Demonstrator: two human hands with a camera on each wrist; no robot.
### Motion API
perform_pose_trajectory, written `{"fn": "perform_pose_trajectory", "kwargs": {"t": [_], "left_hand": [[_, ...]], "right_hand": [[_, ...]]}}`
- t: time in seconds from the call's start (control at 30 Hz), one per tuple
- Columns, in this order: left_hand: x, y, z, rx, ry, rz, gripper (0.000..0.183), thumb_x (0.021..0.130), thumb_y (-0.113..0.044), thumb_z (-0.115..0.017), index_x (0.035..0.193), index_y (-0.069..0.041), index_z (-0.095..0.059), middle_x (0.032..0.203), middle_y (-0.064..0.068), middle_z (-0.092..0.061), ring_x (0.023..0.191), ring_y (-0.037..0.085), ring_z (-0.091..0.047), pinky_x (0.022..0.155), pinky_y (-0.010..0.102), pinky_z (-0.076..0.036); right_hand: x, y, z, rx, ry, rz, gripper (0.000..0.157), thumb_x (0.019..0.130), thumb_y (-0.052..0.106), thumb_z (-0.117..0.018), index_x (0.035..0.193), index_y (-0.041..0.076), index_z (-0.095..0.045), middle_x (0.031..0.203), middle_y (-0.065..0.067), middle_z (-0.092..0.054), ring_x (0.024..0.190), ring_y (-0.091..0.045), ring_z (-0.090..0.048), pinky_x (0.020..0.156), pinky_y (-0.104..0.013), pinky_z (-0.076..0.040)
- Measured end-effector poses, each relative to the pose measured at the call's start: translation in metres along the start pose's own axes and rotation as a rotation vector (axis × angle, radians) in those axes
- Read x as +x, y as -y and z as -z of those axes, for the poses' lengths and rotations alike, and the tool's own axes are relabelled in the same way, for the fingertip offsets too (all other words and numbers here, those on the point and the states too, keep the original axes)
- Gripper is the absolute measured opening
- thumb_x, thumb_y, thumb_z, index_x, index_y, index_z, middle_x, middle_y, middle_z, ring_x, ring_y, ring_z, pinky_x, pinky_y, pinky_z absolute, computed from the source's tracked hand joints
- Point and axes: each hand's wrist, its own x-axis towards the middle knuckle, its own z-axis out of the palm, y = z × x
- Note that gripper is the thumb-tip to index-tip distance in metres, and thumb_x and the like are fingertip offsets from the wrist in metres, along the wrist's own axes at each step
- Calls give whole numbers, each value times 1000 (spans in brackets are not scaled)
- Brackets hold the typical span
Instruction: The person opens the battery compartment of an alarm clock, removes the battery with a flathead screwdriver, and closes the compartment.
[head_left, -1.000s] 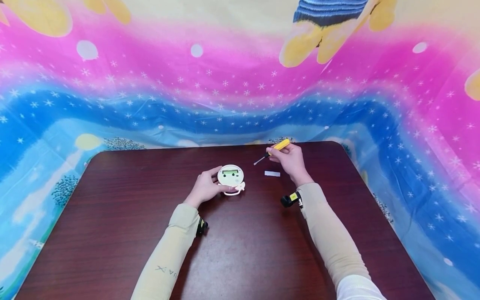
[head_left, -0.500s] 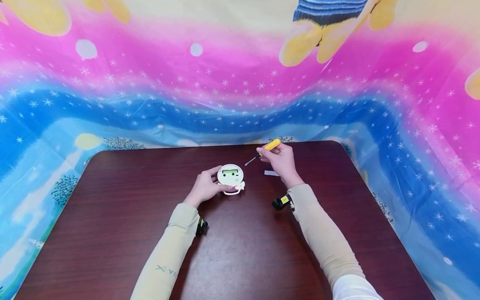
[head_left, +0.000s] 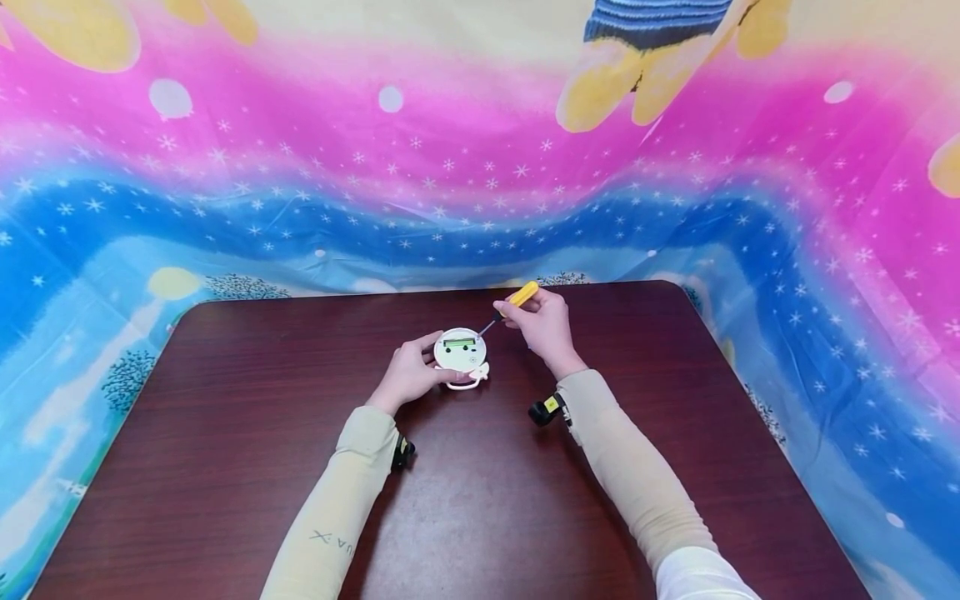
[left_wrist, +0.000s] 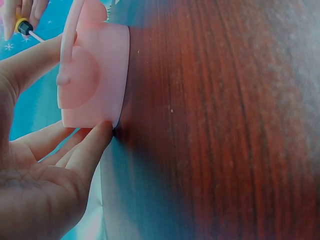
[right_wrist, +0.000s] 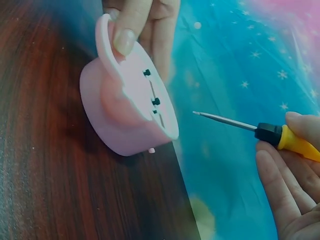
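Observation:
A small round pale alarm clock (head_left: 456,359) lies on the table with its back up. Its back shows black knobs and a slot with a green battery (head_left: 459,342). My left hand (head_left: 408,377) grips it, thumb over the edge by the loop handle and fingers on the opposite side. In the wrist views the clock (right_wrist: 115,132) looks pink. My right hand (head_left: 546,327) holds a screwdriver (head_left: 522,293) by its yellow handle, blade sloping down and left. In the right wrist view the screwdriver's tip (right_wrist: 196,113) stands apart from the clock's back.
The dark wooden table (head_left: 225,433) reaches back to a colourful printed cloth (head_left: 360,175) hanging behind and along both sides. Black wrist cameras sit on the left cuff (head_left: 403,452) and right cuff (head_left: 546,409).
My right hand has moved left with the screwdriver, bringing its tip close to the clock. A white strip on the table is now hidden behind that hand. The left hand stays still.

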Motion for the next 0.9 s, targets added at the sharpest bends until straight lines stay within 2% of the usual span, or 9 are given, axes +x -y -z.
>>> {"fn": "perform_pose_trajectory", "kwargs": {"t": [0.3, 0.47, 0.6, 0.77, 0.9], "left_hand": [[-1, 0, 0, -5, 1, -6, 94, 77, -20, -97, 155, 3, -50, 151, 21, -58, 130, 35, -64, 105, 42, -55], [-1, 0, 0, -5, 2, 0, 95, 77, -22, -97, 156, 3, -49, 151, 21, -58, 131, 35, -64, 105, 42, -55], [-1, 0, 1, 11, 0, 1, 96, 78, -24, -97, 156, 2, -49, 152, 21, -57, 131, 35, -64, 106, 43, -54], [-1, -1, 1, 4, 0, -3, 96, 76, -23, -98, 156, 2, -50, 151, 20, -58, 130, 34, -64, 106, 43, -54], [-1, -1, 1, 2, -1, -1, 96, 76, -23, -98, 155, 1, -50, 151, 20, -58, 130, 34, -65, 106, 43, -54]], "right_hand": [[-1, -4, -9, -66, -21, 47, 28, 91, 14, -87, 105, -6, -74, 94, -19, -78, 86, -40, -78, 75, -44, -65], [-1, -5, -14, -111, -25, 74, 27, 91, 14, -87, 105, -5, -74, 93, -17, -79, 80, -30, -79, 70, -34, -65], [-1, -6, -19, -180, -37, 102, 24, 89, 16, -88, 98, -2, -74, 89, -15, -79, 75, -27, -79, 65, -29, -64], [-1, -5, -24, -297, -48, 147, 23, 88, 19, -90, 94, 1, -75, 85, -12, -79, 69, -23, -77, 63, -31, -63], [-2, -3, -26, -386, -40, 173, 26, 88, 22, -90, 96, 2, -76, 85, -9, -78, 73, -21, -77, 68, -35, -63]]}}
